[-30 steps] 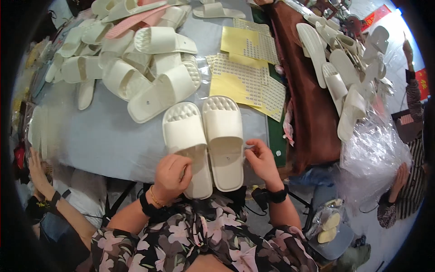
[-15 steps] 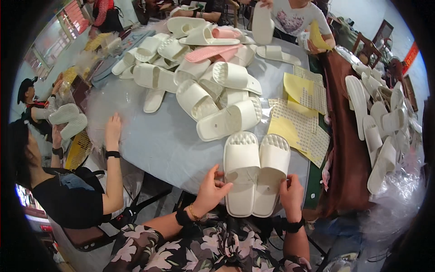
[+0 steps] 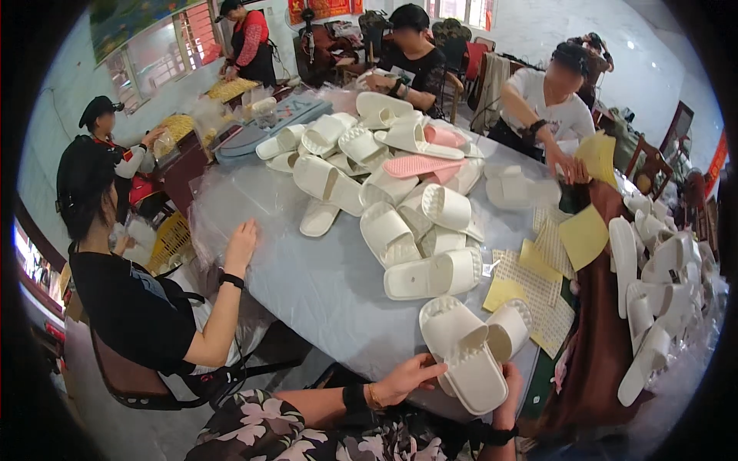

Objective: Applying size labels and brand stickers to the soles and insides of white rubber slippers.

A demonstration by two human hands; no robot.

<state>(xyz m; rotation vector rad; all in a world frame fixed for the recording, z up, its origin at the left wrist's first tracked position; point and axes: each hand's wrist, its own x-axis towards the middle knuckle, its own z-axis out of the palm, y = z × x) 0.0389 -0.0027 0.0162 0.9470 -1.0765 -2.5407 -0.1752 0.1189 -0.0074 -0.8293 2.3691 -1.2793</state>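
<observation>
Close in front of me, a white slipper point(image 3: 478, 378) with a quilted footbed lies across its mate, a second white slipper point(image 3: 510, 329). My left hand point(image 3: 411, 379) pinches the left edge of the front slipper, near its heel. On the other side, my right hand point(image 3: 509, 393) is closed around the pair's right edge; part of its fingers is hidden behind the soles. Both toe ends point away from me over the table edge. Just beyond them lies another white slipper point(image 3: 430, 275) on its own.
A heap of white slippers point(image 3: 384, 192) with a few pink ones point(image 3: 423, 166) covers the table's middle point(image 3: 284, 261). Yellow sticker sheets point(image 3: 538, 284) lie at the right. More slippers point(image 3: 653, 307) sit beyond a brown cloth. Co-workers point(image 3: 142, 292) sit left and across.
The pair went from side by side to overlapping, the left slipper now crossing the right. My view has tilted up, showing more of the room. The co-worker across has laid slippers down.
</observation>
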